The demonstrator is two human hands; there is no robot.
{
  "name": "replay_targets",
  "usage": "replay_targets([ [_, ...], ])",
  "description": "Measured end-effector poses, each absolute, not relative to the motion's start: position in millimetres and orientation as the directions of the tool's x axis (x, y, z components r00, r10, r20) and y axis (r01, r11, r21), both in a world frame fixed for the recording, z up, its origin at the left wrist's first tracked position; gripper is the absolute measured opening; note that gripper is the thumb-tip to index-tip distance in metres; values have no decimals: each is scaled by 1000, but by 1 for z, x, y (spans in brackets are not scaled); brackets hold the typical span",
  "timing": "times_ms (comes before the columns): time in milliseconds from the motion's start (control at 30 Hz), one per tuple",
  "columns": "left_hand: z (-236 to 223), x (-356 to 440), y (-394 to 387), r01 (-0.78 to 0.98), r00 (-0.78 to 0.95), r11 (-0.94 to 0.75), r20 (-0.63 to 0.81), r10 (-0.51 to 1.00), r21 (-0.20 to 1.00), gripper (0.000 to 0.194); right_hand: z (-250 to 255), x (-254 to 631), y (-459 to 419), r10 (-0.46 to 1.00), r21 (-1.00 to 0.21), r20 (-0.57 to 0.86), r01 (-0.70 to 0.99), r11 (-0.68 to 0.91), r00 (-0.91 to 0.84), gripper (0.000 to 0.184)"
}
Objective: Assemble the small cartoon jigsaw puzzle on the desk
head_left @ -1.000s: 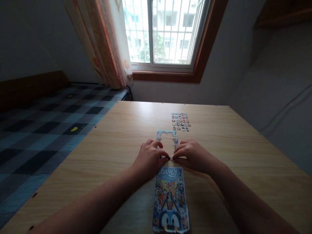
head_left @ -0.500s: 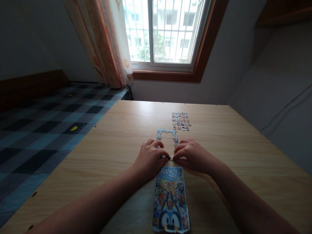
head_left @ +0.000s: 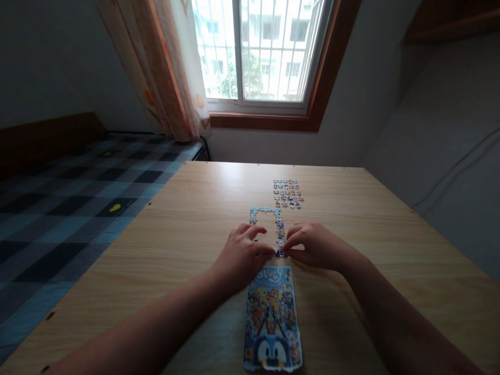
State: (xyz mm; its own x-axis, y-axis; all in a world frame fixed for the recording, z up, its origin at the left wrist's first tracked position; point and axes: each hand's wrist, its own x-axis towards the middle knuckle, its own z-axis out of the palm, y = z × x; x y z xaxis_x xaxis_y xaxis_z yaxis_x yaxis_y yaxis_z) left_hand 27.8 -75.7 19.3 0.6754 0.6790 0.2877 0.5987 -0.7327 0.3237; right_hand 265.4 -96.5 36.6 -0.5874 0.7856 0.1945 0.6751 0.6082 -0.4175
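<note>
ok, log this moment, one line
multicoloured rectangular jigsaw border: hollow; left hand: near edge; right hand: near-right corner; loose multicoloured jigsaw pieces: beyond

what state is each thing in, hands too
left hand: fingertips at the puzzle border's near edge; grip unclear
right hand: fingertips at the border's near right corner; grip unclear
puzzle border: partly hidden by left hand, middle unfilled where visible
loose puzzle pieces: laid out in rows, not joined
Bluey picture: lying face up
curtain: gathered at the window's left
window: looks shut
</note>
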Motion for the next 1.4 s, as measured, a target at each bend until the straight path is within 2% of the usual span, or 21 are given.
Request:
replay_targets([
  [433,20,31,-76,605,700,-753,278,658,259,15,32,263,-95,783,-424,179,672,607,-595,17],
  [1000,17,31,-75,566,712,-782,325,623,259,18,33,262,-96,794,-429,177,680,595,-582,17],
  [1200,11,32,-73,564,734,-798,313,602,212,19,34,262,-97,799,-431,167,686,586,-578,19],
  [1400,12,32,-75,572,736,-789,285,614,225,19,36,261,-97,807,-431,166,694,576,-567,20],
])
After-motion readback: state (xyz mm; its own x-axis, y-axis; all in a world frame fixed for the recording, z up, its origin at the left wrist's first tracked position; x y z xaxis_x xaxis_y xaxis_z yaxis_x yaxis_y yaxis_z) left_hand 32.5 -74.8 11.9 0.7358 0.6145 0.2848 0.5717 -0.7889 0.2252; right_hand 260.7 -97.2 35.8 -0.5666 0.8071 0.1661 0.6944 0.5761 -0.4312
